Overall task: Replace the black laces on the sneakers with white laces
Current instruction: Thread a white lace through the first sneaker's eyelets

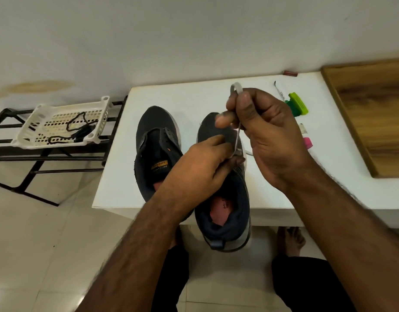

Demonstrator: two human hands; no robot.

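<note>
Black laces point(76, 129) lie in the basket point(36, 113), so removal looks done. Both sneakers sit on the desk point(194, 95); left sneaker point(153, 143) is bare. Right hand point(261, 131) pinches the white lace point(236, 136), left hand point(203, 163) grips it at the right sneaker point(227, 199): threading barely begun

dark navy sneakers point(159, 152), pink insoles point(221, 209); white lace point(237, 136); white basket point(36, 118), black laces point(79, 129).

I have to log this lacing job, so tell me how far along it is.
Done: the black laces lie in the white basket; both sneakers are stripped. In hand: the right hand pinches a white lace above the right sneaker, the left hand at its eyelets. Left: most of that lacing, and the whole left sneaker.
</note>
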